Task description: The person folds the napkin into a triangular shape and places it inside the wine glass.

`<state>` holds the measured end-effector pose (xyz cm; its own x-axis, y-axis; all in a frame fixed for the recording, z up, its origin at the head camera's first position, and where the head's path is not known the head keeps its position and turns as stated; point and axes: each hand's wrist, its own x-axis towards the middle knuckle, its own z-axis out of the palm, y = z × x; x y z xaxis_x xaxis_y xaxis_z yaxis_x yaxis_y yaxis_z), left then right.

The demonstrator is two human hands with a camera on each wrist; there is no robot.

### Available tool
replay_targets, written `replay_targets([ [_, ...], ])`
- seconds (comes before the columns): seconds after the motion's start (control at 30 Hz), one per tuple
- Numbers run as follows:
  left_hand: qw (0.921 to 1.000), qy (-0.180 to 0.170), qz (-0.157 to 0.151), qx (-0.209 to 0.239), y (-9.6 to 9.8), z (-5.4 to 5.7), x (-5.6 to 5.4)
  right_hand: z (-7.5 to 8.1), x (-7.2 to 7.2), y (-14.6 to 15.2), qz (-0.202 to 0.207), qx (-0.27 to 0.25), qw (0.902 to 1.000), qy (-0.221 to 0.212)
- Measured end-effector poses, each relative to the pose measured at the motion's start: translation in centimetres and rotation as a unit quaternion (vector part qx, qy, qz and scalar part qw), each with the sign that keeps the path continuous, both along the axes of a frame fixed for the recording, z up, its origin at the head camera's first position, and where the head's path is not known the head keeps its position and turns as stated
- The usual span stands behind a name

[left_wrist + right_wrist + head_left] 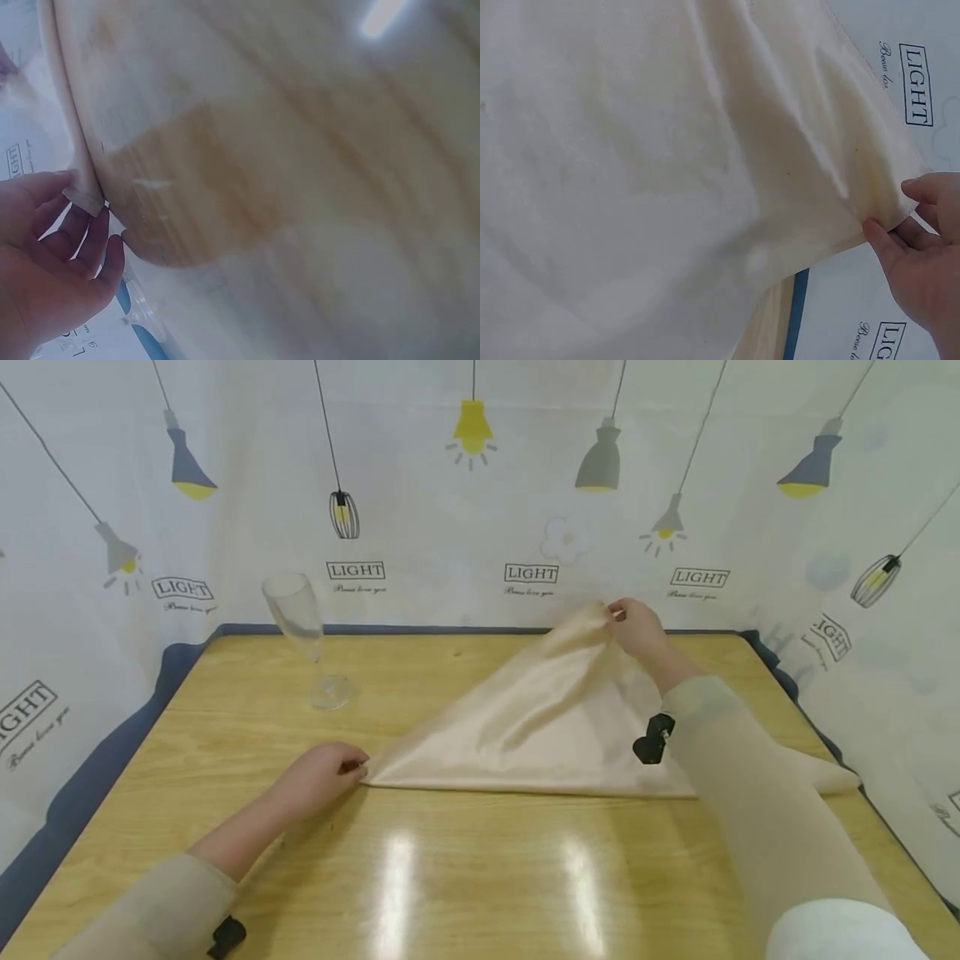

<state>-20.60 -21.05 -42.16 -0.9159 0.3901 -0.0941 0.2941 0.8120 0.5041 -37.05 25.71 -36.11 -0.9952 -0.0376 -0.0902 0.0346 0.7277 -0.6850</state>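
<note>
Across the backdrop, boxed "LIGHT" labels are printed above small script ending "love you", and a glass is stood left of the cloth spread on the table. The cloth's left corner is pinched by the left hand; its raised top corner is pinched by the right hand.
</note>
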Motion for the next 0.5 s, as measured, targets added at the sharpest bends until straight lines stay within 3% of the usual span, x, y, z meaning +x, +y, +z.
replay_targets([
  [0.27, 0.9998, -0.006, 0.017, 0.008, -0.1, -0.3, 0.0, -2.1, -1.0, -0.1, 0.009, -0.005, 0.9987, -0.049],
  [0.5, 0.9996, -0.016, 0.012, 0.018, -0.3, -0.3, -0.1, -3.8, -1.9, 0.1, 0.026, 0.003, 0.9972, -0.07],
])
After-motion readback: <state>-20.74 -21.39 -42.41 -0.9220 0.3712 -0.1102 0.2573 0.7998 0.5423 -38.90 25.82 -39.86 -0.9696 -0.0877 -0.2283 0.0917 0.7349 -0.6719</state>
